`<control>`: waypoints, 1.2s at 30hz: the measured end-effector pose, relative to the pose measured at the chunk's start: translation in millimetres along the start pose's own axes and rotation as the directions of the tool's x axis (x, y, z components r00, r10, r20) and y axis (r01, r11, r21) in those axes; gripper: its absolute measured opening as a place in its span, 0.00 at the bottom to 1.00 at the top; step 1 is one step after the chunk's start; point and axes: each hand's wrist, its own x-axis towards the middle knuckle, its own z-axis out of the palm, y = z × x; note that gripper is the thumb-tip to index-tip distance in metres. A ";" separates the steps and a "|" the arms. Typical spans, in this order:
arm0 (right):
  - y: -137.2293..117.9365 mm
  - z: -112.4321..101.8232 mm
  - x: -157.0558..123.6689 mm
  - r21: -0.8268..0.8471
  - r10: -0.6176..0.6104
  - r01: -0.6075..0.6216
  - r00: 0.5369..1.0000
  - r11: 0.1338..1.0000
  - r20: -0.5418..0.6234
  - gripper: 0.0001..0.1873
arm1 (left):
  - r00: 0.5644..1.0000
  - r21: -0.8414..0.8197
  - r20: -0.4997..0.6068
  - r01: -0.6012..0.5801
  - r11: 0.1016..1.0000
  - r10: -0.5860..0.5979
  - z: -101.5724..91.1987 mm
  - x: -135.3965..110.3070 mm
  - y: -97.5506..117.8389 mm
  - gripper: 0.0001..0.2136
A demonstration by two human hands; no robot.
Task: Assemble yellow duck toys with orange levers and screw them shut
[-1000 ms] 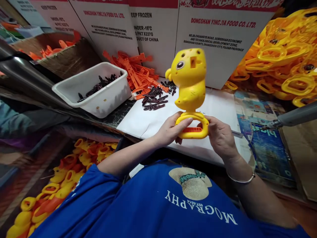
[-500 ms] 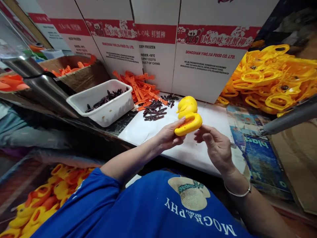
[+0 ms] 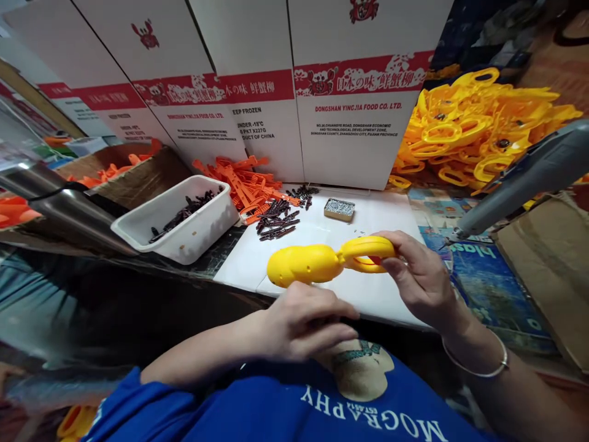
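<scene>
My right hand grips the loop handle of a yellow duck-shaped plastic toy, with the thumb and fingers closed on the loop's end. The toy lies sideways over the white work surface, its rounded body pointing left, and small holes show along its side. Just below the body is my left hand, fingers stretched out and apart, with nothing visible in it. Whether it touches the toy I cannot tell. Behind the toy stands a small shallow tin of tiny metallic pieces.
Dark plastic pieces and orange strips lie left of the tin. A white tub holds more dark pieces. Yellow parts are heaped at the right, behind a grey electric screwdriver. White cartons wall off the back.
The toy has passed from my left hand to my right and turned lengthwise. My left hand has let go and dropped lower. The view has shifted, and the tin now shows.
</scene>
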 end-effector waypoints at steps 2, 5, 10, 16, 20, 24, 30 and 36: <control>-5.9 -3.5 2.8 -0.018 -0.091 0.091 0.995 0.996 0.039 0.14 | 0.959 0.264 -0.184 -0.163 0.951 0.216 -12.9 0.1 12.9 0.14; -14.8 0.7 4.8 -0.017 -0.178 0.179 0.982 0.984 0.056 0.15 | 0.916 0.526 -0.288 -0.092 0.845 0.279 -20.9 10.9 13.5 0.22; -25.2 10.3 2.0 -0.012 -0.244 0.245 0.968 0.969 0.051 0.14 | 0.952 0.536 -0.191 -0.102 0.838 0.239 -7.6 28.6 -2.2 0.14; -32.1 19.5 -1.4 -0.032 -0.188 0.187 0.982 0.982 -0.036 0.14 | 0.918 0.492 -0.284 -0.109 0.864 0.278 7.7 29.8 -8.5 0.08; -26.4 25.8 2.7 0.114 -0.087 0.081 0.995 0.990 0.046 0.13 | 0.920 0.452 -0.325 -0.052 0.890 0.219 -2.1 20.2 -13.9 0.09; -17.2 32.8 2.5 0.228 -0.018 -0.002 0.996 0.974 0.086 0.25 | 0.845 0.361 -0.511 0.046 0.932 0.156 -15.8 1.6 -19.7 0.11; -25.6 47.3 -2.0 0.322 -0.028 0.014 0.999 0.947 0.039 0.17 | 0.773 0.309 -0.620 0.080 0.948 0.137 -13.0 -16.4 -27.9 0.12; -27.4 55.5 -2.4 0.407 0.159 -0.133 0.987 0.904 -0.031 0.11 | 0.755 0.196 -0.654 0.122 0.973 0.037 -2.1 -9.1 -38.8 0.14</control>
